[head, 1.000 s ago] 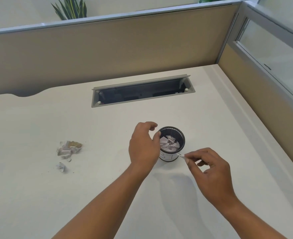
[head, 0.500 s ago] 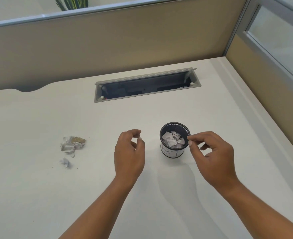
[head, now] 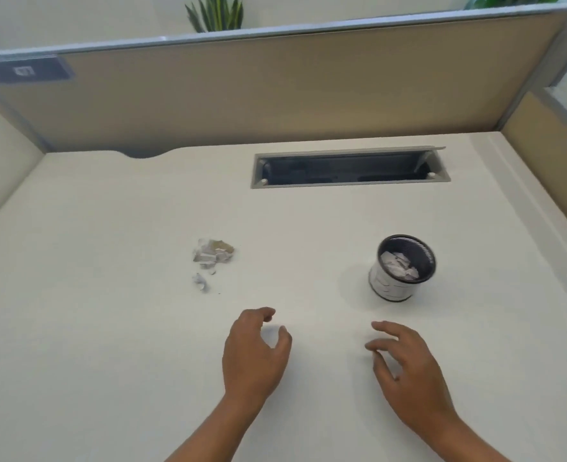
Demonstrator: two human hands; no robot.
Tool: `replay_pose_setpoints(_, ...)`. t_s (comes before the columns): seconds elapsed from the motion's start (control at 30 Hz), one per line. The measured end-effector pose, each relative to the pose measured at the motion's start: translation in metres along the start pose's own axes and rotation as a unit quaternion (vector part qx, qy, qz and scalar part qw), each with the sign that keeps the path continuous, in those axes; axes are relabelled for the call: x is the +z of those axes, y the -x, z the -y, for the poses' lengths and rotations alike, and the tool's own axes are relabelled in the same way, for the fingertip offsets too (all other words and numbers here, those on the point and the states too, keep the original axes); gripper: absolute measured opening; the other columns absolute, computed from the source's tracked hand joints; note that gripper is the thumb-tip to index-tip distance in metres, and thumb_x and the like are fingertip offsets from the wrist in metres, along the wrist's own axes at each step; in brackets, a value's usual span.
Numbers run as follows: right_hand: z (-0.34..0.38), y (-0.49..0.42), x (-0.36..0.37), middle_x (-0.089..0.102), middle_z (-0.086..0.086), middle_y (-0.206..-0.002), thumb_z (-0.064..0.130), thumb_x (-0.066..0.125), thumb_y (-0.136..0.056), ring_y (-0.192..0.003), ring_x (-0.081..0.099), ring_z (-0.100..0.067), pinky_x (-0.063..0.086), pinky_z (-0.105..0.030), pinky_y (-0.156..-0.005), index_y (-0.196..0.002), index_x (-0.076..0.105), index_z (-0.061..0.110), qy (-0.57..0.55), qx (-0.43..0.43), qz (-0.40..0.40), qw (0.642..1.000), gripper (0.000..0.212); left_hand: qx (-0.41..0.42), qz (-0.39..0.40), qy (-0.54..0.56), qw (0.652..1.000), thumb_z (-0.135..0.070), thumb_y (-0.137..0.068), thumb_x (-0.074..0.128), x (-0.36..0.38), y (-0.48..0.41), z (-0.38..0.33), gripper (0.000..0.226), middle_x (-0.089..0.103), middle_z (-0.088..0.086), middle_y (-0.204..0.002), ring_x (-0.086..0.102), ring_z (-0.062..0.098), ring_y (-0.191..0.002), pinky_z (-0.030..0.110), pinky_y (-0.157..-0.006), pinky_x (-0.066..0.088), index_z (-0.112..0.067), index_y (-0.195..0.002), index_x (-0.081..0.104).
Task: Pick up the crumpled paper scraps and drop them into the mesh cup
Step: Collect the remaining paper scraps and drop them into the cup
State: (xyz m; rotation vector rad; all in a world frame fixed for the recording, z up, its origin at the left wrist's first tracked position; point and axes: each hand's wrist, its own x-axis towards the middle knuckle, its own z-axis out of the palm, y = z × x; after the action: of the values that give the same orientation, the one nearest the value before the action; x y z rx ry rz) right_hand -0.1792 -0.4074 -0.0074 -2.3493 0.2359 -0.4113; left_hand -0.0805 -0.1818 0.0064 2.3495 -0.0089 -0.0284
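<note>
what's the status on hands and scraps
Left hand, right hand both open, empty. Paper scraps lie left of mesh cup, apart from it. Cup holds paper. Nothing between.

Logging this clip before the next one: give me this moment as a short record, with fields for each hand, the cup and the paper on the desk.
left hand: loosely curled, holds nothing
right hand: fingers relaxed, holds nothing
mesh cup: upright on the desk, paper scraps inside
crumpled clump: left of the cup, untouched
small scrap: beside the clump, untouched
remaining: clump and scrap not yet in cup
</note>
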Motion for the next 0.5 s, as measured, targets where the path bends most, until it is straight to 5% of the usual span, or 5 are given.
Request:
replay_pose_setpoints(0.17, 0.003, 0.008, 0.035, 0.065, 0.001, -0.128, -0.004, 0.079, -0.07, -0.123, 0.059, -0.024, 0.05, -0.049, -0.096, -0.1, 0.075, 0.019, 0.063, -0.009, 0.066, 0.996, 0.037, 0.019, -0.023, -0.09, 0.995, -0.03, -0.082, 0.071, -0.028, 0.003, 0.055, 0.028, 0.062, -0.013, -0.112, 0.058, 0.012, -0.11, 0.025, -0.093, 0.039, -0.023, -0.108, 0.066)
replay_pose_setpoints(0.3, 0.025, 0.001, 0.055, 0.057, 0.002, -0.14, 0.022, 0.059, -0.082, -0.134, 0.049, -0.02, 0.043, -0.043, -0.104, -0.12, 0.069, 0.02, 0.131, -0.004, 0.08, 0.988, 0.039, 0.017, -0.024, -0.154, 0.988, -0.034, -0.086, 0.068, -0.048, -0.008, 0.094, 0.038, 0.055, -0.007, -0.141, 0.043, 0.018, -0.138, 0.039, -0.109, 0.036, -0.021, -0.122, 0.066)
replay_pose_setpoints(0.5, 0.032, -0.001, 0.063, 0.053, 0.003, -0.144, 0.038, 0.037, -0.086, -0.137, 0.045, -0.018, 0.041, -0.044, -0.104, -0.129, 0.062, 0.021, 0.19, 0.01, 0.091, 0.978, 0.053, 0.016, -0.039, -0.139, 0.989, -0.038, -0.087, 0.066, -0.069, -0.057, 0.115, 0.046, 0.052, -0.002, -0.146, 0.041, 0.019, -0.139, 0.036, -0.11, 0.029, -0.016, -0.128, 0.061)
